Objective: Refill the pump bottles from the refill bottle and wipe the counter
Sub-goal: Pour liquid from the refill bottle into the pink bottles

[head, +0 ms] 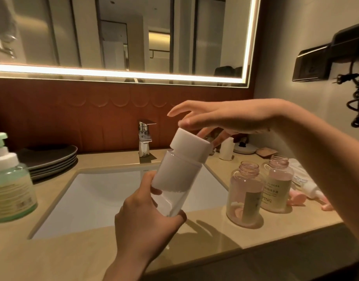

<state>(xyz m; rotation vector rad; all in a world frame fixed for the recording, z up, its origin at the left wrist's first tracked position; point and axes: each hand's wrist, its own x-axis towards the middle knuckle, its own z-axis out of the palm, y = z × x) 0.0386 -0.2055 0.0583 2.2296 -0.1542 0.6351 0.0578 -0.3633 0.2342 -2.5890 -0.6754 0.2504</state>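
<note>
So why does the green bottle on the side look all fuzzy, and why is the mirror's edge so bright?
Head view: the green bottle is blurred at the left edge, probably too close to the camera; the light strip along the mirror glares white and bows from the wide lens; soft shadows fall on the counter.
</note>
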